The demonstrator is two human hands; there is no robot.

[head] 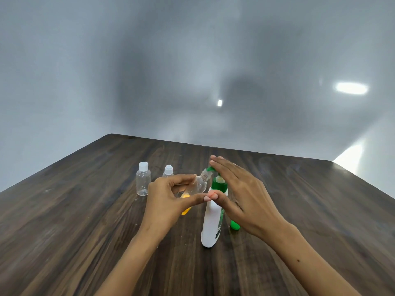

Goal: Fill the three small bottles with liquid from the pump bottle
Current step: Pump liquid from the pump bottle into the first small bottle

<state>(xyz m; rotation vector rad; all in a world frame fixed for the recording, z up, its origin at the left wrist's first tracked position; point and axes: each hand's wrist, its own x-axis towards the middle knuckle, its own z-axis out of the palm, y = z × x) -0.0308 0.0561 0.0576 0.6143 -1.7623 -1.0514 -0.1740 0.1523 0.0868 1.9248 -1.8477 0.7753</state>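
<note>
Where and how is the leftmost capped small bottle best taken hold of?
Grip the capped bottle round its clear body below the white cap, coming from its left or near side. It stands upright, that side is free, and the left hand crowds its right.

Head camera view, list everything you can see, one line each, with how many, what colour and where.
Table: one, dark brown wood grain, fills the lower half of the view.
Pump bottle: one, white body with green pump top, upright at centre.
Open small bottle: one, clear, no cap, tilted with its neck at the pump spout, held in the left hand.
Capped small bottles: two, clear with white caps, upright at the back left; the second is partly hidden behind the left hand.
Yellow object: one, mostly hidden under the left hand; cannot tell what it is.
Green object: one, on the table right of the pump bottle.
Left hand: grips the open small bottle.
Right hand: straight fingers on the pump head.
</note>
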